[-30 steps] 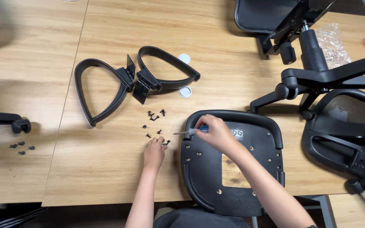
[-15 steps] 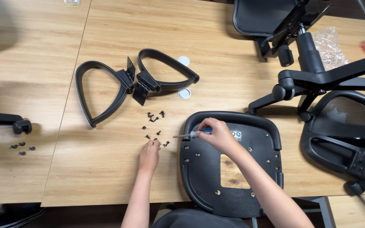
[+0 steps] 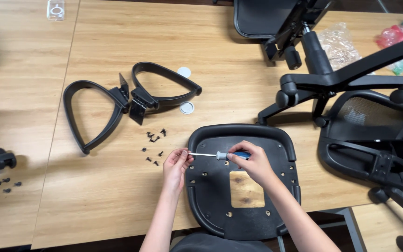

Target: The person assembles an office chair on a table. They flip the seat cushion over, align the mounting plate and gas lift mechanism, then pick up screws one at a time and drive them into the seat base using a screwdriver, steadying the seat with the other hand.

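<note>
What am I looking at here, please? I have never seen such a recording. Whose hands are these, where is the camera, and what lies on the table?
The camera sits on a person's head and looks down, so both bare hands belong to that person. The right hand holds a screwdriver with a blue handle, lying level and pointing left. The left hand pinches at its tip; whether it holds a screw there is too small to tell. Both work over a black seat pan, lying underside up on the wooden table. To the left lie small black screws, two black looped armrests and two white round caps. On the right stand a chair base and a mesh backrest.
</note>
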